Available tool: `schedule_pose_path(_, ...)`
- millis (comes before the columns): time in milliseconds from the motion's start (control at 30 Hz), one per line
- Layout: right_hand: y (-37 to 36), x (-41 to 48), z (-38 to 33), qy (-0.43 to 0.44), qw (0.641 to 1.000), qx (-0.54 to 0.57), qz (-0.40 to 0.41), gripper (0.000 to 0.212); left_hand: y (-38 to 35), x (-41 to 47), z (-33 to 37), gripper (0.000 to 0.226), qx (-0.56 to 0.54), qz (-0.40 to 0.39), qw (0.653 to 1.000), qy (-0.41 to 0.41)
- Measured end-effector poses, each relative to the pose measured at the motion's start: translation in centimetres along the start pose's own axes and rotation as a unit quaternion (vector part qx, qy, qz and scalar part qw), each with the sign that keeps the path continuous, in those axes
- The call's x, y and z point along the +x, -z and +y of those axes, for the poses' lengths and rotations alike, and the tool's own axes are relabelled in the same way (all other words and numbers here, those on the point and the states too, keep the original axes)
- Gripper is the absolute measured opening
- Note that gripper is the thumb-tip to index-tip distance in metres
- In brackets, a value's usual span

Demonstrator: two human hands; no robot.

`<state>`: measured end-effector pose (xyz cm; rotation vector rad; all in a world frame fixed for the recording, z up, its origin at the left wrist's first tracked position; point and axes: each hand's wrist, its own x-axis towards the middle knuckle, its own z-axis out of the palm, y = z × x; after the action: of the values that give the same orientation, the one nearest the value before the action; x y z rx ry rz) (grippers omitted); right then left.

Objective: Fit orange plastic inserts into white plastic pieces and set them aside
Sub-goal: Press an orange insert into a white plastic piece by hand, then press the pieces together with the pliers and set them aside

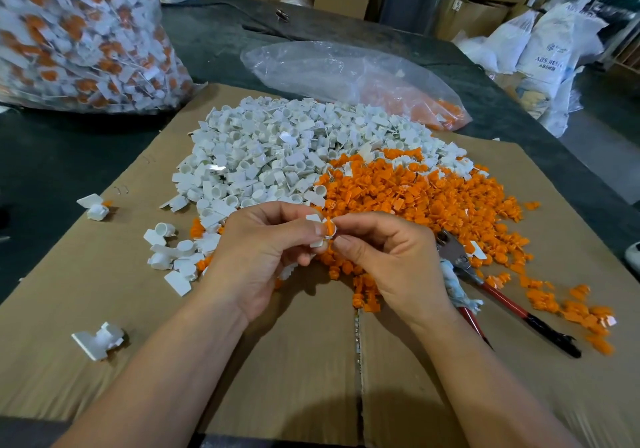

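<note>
Both our hands meet over the cardboard sheet (104,291): left hand (263,257) fingers (311,231) pinch a white plastic piece (316,219), right hand (391,260) fingers (349,220) pinch an orange insert (331,228) against it.

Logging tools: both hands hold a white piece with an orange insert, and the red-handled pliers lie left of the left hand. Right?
No: the head view shows the red-handled pliers right of the right hand. It and the left hand hold the white piece and orange insert.

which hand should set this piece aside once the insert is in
Left, probably. The left hand grips the white piece, and a set-aside piece showing orange lies left of it on the cardboard; the right hand only pinches the orange insert.
</note>
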<state>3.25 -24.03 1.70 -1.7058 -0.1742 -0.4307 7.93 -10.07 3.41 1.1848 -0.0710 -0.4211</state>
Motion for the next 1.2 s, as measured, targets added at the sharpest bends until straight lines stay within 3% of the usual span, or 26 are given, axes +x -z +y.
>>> schedule_pose_path(167,0.2,0.1,-0.5,-0.013,0.999,-0.019,0.027,0.017,-0.1,-0.2,0.0,0.026,0.011,0.001,1.0,-0.01)
schedule_pose_path(333,3.3,0.1,-3.2,0.016,0.988,-0.022,0.153,0.015,0.0,-0.2,0.0,0.026,0.024,0.001,1.0,-0.018)
schedule_pose_path(433,6.5,-1.0,-4.7,-0.016,0.977,-0.098,0.189,0.015,0.0,-0.3,-0.1,0.025,0.014,0.004,1.0,-0.02)
schedule_pose_path(600,10.7,-3.9,-4.5,-0.166,0.917,-0.337,0.132,0.014,0.1,-0.2,-0.3,0.025,0.021,0.006,1.0,-0.014)
schedule_pose_path(733,11.7,-5.6,-4.3,-0.254,0.878,-0.394,0.093,0.043,0.1,-0.2,-0.2,0.03,0.024,0.0,1.0,-0.021)
schedule_pose_path(800,11.6,-6.4,-3.9,-0.259,0.847,-0.461,0.047,0.071,0.1,-0.2,-0.2,0.029,0.019,0.001,1.0,-0.021)
schedule_pose_path(867,11.6,-7.0,-3.1,-0.278,0.803,-0.526,-0.01,0.12,0.1,-0.2,-0.1,0.024,0.017,0.001,1.0,-0.02)
schedule_pose_path(933,11.6,-7.2,-2.5,-0.316,0.746,-0.583,-0.063,0.143,0.0,-0.2,-0.1,0.023,0.014,0.002,1.0,-0.021)
schedule_pose_path(1100,11.9,-6.8,-2.7,-0.324,0.704,-0.623,-0.109,0.127,0.0,-0.3,-0.1,0.025,0.011,0.002,1.0,-0.021)
schedule_pose_path(1200,12.2,-6.5,-2.7,-0.325,0.716,-0.611,-0.092,0.116,0.1,-0.3,-0.1,0.025,0.011,0.0,1.0,-0.021)
